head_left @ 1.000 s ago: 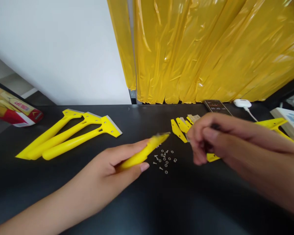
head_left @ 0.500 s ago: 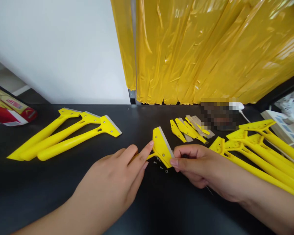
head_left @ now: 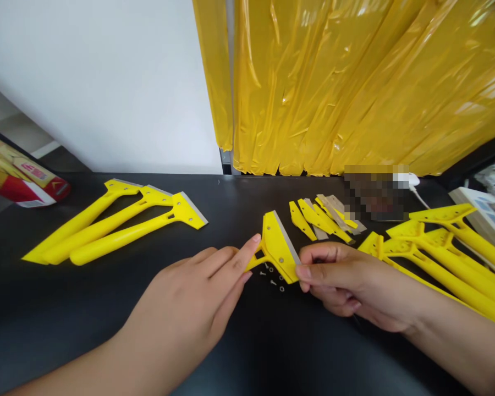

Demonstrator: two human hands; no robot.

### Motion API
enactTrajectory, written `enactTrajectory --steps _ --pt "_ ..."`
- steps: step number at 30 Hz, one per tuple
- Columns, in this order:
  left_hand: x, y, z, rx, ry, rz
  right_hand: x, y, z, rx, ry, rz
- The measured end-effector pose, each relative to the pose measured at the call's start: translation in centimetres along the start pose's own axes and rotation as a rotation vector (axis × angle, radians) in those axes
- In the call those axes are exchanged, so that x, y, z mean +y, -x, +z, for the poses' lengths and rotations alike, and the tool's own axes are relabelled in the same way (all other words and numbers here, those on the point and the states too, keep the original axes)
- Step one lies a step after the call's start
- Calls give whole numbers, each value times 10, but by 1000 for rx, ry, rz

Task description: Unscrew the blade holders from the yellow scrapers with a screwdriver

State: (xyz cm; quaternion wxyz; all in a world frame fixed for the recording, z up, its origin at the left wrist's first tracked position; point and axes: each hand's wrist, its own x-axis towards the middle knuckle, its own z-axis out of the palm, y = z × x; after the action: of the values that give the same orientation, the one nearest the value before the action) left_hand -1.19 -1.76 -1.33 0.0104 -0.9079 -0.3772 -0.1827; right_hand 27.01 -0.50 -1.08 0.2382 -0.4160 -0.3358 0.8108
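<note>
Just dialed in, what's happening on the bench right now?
A person holds a yellow scraper over a black bench. The left hand grips its handle, and the right hand pinches a corner of its head. Small screws lie loose just beneath it. Three scrapers lie to the left, more scrapers to the right, and a row of loose yellow plates sits behind the hands.

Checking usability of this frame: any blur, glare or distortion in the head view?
Head view: the scraper and both hands, left hand and right hand, are sharp; glare streaks the yellow plastic curtain; a pixelated patch hides something on the black table; wide-angle stretch bends the edges.
</note>
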Motion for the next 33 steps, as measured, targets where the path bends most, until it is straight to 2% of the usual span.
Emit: enactTrajectory --steps 5,9,17,25,28,30,33 --pt "-1 0 -1 -12 49 -21 1 -1 -4 -28 -23 62" --pt "-1 -1 -3 -47 15 13 -4 6 -7 -50 -48 0" --pt "-1 0 -4 -176 -18 12 -32 18 -22 173 -45 -172" --pt "-2 2 -2 -215 22 14 -30 -2 -37 327 -57 -150" --pt "-3 2 0 -194 36 5 -31 -3 -41 390 137 -122" --pt "-3 1 0 -169 36 4 -34 3 -42 471 434 -115" --pt "-2 -1 0 -150 51 3 -38 22 -37 611 899 -273"
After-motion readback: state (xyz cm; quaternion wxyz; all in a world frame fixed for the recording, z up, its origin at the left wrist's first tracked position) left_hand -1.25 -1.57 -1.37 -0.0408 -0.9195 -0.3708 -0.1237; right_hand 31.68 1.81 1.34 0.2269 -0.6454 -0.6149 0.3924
